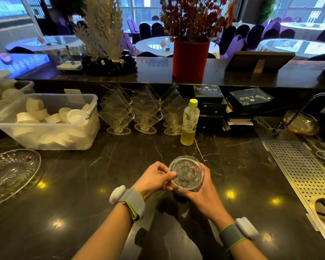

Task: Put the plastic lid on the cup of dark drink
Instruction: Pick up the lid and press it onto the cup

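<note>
A clear round plastic lid [186, 172] lies over the mouth of a clear cup of dark drink [194, 189], which stands near the front middle of the dark marble counter [101, 175]. My left hand [154, 178] pinches the lid's left rim with thumb and fingers. My right hand [204, 192] wraps around the cup's right and near side, hiding most of its wall. Only a dark sliver of the drink shows under the lid. Whether the lid is seated all round I cannot tell.
A green-tea bottle with a yellow cap [189, 122] stands just behind the cup. A clear bin of white cups [49, 119] and a glass plate [9, 173] are at the left. Clear napkin holders [144, 111] line the back. A perforated metal drain [304, 173] runs along the right.
</note>
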Tool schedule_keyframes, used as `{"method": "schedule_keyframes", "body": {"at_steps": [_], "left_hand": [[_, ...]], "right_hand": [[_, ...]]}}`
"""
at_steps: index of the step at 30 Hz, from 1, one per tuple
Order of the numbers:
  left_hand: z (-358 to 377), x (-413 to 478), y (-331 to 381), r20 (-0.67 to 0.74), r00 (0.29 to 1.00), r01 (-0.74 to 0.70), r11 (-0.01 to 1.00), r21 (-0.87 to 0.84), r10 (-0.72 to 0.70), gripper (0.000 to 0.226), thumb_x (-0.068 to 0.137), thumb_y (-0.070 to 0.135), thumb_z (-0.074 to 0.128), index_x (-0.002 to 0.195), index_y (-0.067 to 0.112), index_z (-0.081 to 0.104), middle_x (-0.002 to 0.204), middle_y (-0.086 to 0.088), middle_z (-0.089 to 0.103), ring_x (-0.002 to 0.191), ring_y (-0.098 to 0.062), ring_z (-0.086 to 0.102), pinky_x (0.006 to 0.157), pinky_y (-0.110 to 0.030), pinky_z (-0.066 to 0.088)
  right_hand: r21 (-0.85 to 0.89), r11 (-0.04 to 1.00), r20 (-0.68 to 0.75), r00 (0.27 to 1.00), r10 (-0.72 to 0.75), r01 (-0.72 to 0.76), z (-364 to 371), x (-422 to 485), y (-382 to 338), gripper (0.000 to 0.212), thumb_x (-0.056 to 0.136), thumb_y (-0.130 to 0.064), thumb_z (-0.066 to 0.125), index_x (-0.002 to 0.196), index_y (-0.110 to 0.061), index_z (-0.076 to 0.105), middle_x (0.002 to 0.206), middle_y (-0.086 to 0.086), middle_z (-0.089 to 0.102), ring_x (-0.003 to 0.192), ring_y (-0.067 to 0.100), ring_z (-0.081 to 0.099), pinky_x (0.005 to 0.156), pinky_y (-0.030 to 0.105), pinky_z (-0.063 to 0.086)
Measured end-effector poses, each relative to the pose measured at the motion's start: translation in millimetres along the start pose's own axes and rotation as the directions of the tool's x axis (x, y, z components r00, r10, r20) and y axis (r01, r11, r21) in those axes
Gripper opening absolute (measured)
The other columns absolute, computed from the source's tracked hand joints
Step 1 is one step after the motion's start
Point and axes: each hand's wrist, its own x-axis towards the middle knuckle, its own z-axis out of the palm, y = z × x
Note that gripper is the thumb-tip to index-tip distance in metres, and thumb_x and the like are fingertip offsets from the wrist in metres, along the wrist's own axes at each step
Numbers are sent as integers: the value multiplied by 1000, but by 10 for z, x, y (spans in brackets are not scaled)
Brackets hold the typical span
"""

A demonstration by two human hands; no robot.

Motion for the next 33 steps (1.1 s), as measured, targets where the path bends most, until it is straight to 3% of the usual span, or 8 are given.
{"method": "schedule_keyframes", "body": {"at_steps": [3, 7, 10, 13, 18, 22, 27, 33], "left_hand": [[77, 10, -44, -30, 999, -23, 1000, 18, 23, 22, 86, 1, 60, 81, 9, 40, 59, -10, 53, 37, -7, 60, 37, -16, 51], [145, 29, -81, -94, 993, -72, 995, 63, 78, 23, 87, 1, 58, 78, 11, 39, 58, -7, 49, 35, -6, 58, 36, -16, 49], [163, 22, -96, -110, 988, -100, 990, 95, 111, 18, 88, 2, 57, 86, 7, 40, 58, -7, 50, 36, -5, 58, 37, -15, 48], [163, 0, -115, -117, 986, -106, 988, 113, 120, 16, 88, 7, 58, 91, 7, 43, 61, -7, 54, 40, -6, 60, 41, -16, 51], [166, -19, -119, -123, 984, -115, 984, 133, 132, 17, 89, 10, 58, 96, 5, 45, 64, -6, 56, 45, -8, 61, 47, -20, 52], [161, -22, -115, -117, 984, -114, 982, 150, 132, 14, 89, 11, 57, 94, 8, 44, 68, -6, 56, 47, -8, 60, 47, -19, 52], [166, -24, -115, -119, 983, -117, 979, 167, 137, 14, 90, 11, 57, 94, 8, 43, 68, -5, 55, 47, -7, 60, 46, -18, 51], [166, 14, -141, -124, 982, -120, 978, 173, 142, 13, 90, 10, 56, 89, 12, 43, 68, -4, 53, 50, -9, 60, 47, -19, 51]], "right_hand": [[3, 1000, 17, 1000, 18, -18, -19, -19, 29, 97, 57, -32, 87, 128, -41, 22, 120, -20, 49, 111, -11, 49, 86, 9, 40], [68, 994, 154, 986, 68, -80, -115, -24, 69, 99, 62, -28, 84, 134, -41, 17, 128, -19, 42, 119, 2, 44, 102, 25, 36], [239, 959, 193, 975, 109, -154, -185, -25, 25, 69, 77, -40, 69, 132, -44, 28, 129, -17, 47, 116, 1, 49, 97, 28, 44], [308, 932, 122, 979, 163, -193, -151, -26, 39, 43, 89, -37, 50, 130, -42, 36, 125, -12, 53, 108, 2, 54, 90, 27, 47], [386, 903, 46, 982, 186, -189, -57, -74, 122, 32, 91, -33, 48, 121, -44, 46, 122, -10, 58, 113, 7, 55, 92, 28, 46], [441, 876, -62, 967, 246, -195, -16, -14, 41, 29, 95, -27, 44, 121, -22, 54, 114, -2, 63, 108, 14, 59, 85, 30, 50], [336, 909, -160, 936, 313, -247, -43, 130, 12, 23, 91, -41, 44, 92, -29, 63, 100, 4, 68, 99, 24, 64, 90, 52, 51], [212, 950, -198, 942, 271, -229, -61, 196, -19, 22, 95, -26, 40, 95, -15, 59, 93, 5, 64, 87, 19, 59, 71, 31, 47]]}}
